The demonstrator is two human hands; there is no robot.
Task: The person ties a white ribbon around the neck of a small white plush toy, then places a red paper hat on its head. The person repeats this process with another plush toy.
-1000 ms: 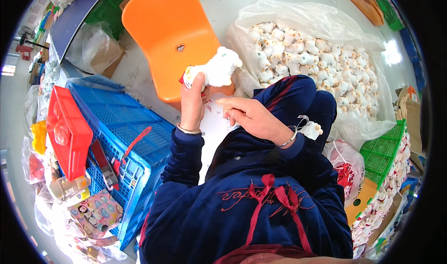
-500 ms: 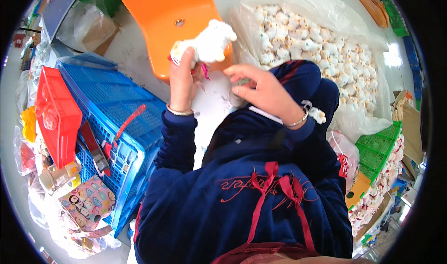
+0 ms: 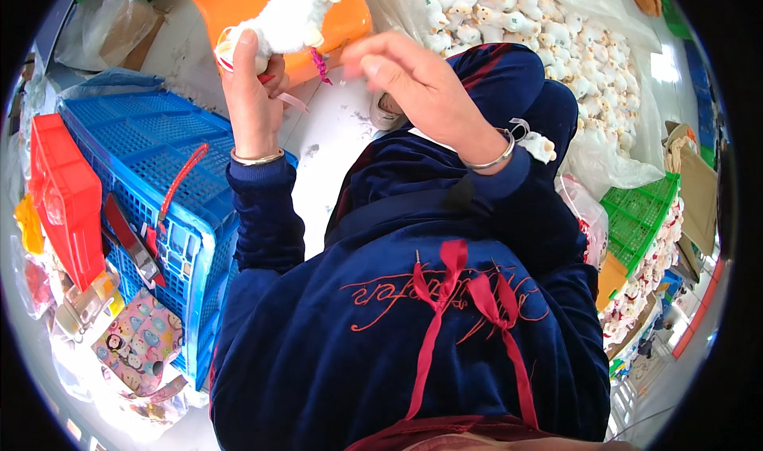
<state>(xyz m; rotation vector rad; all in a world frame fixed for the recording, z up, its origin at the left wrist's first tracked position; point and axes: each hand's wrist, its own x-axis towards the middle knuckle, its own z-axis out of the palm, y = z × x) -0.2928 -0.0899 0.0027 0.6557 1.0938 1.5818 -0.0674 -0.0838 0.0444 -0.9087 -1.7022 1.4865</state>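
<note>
A white plush animal (image 3: 290, 18) is gripped in my left hand (image 3: 253, 105), thumb across its red-edged end, above the front of an orange chair (image 3: 342, 31). A magenta ribbon (image 3: 320, 65) hangs beneath the toy, and a pale pink strip trails by my fingers. To the right, my right hand (image 3: 429, 89) is apart from the toy, its fingers pointing left. Motion smears those fingertips, so whether they pinch anything cannot be made out. At my right wrist, beside the bracelet, dangles a small white plush toy (image 3: 540, 147).
A large clear plastic bag (image 3: 620, 161) full of small white plush toys lies at the far right. Blue crates (image 3: 199, 212) stand at my left, with a red bin (image 3: 65, 201) and a patterned pouch (image 3: 139, 344) beside them. A green crate (image 3: 642, 216) sits at right.
My left hand has carried the plush animal left and farther away. My right hand has also shifted left and away, its fingers stretching out toward the toy. The whole view has shifted.
</note>
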